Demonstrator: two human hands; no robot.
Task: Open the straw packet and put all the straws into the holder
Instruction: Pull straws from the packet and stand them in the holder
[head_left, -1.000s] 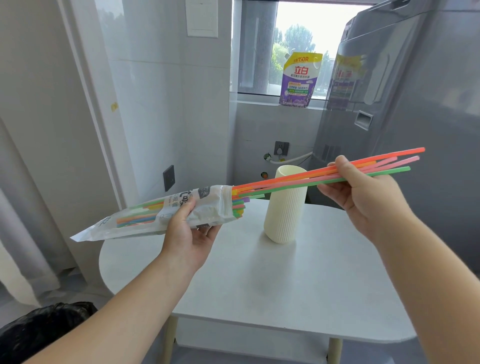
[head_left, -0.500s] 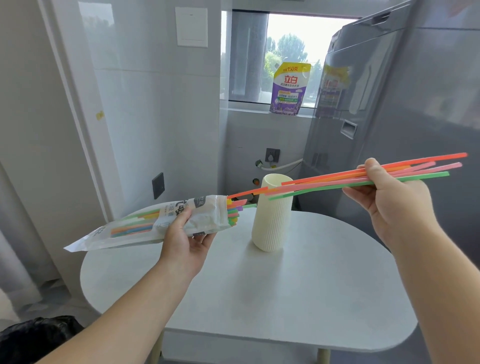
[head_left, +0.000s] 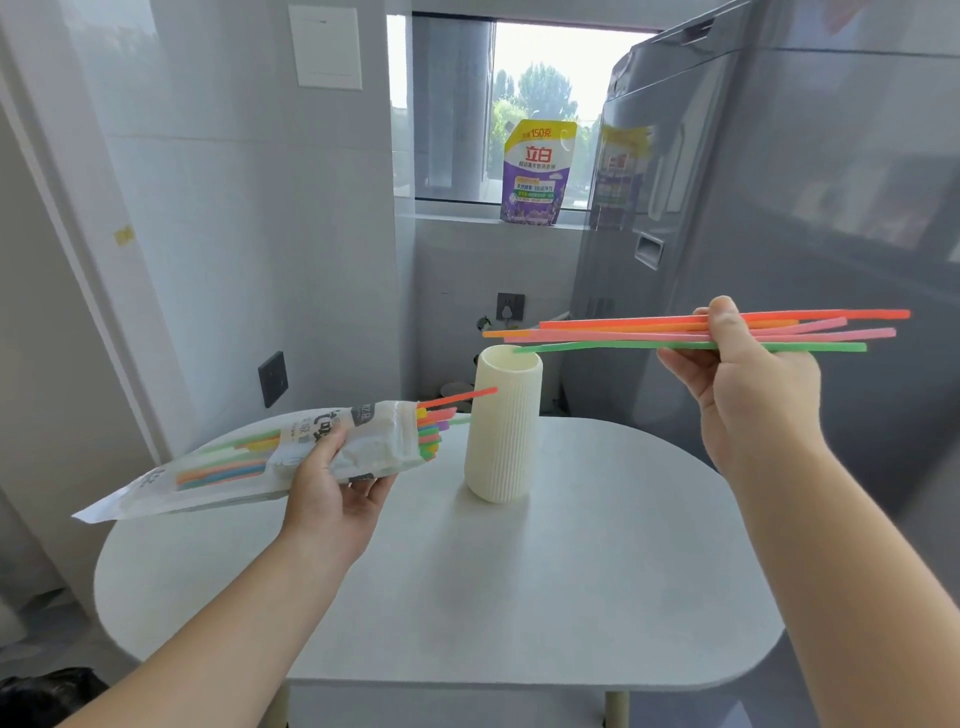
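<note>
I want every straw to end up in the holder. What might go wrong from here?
The right hand pinches a fanned bunch of straws level above the holder; tipping them in, some may miss. One red straw juts from the open packet in the left hand and may slip out.
</note>
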